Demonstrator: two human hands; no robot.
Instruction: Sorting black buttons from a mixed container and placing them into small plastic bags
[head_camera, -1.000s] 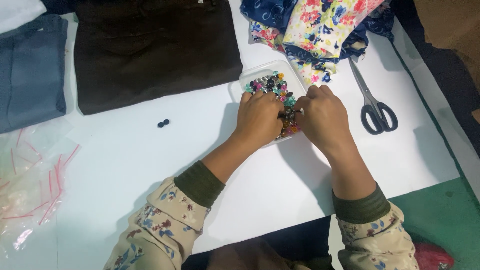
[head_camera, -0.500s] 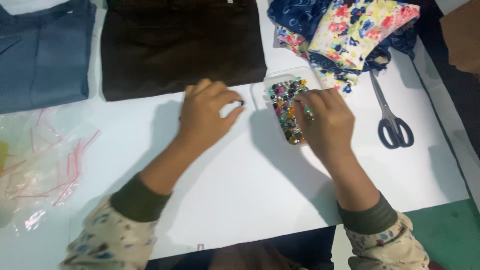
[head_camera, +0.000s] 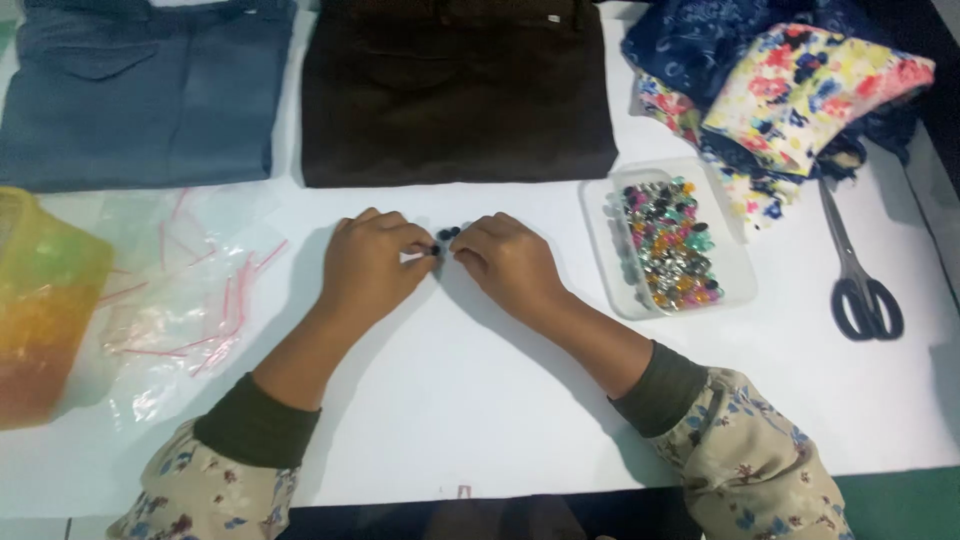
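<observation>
Both hands — left hand (head_camera: 372, 262), right hand (head_camera: 510, 262) — seemingly pinch the dark buttons (head_camera: 447, 236).

Dark beads (head_camera: 448, 234) — white table (head_camera: 480, 400)

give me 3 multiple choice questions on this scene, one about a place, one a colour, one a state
1. Where do the scissors lie?
A. right of the bead tray
B. on the blue trousers
C. beside the yellow tub

2. What colour is the folded garment just above the hands?
A. white
B. dark brown
C. red

3. How are the left hand and right hand placed?
A. both inside the bead tray
B. one gripping the scissors
C. fingertips meeting at small dark buttons on the white sheet

Answers:
1 A, the scissors rest on the sheet at the tray's right side.
2 B, the middle garment is dark brown, next to the blue trousers.
3 C, both hands close in on the buttons, left of the tray.
</observation>
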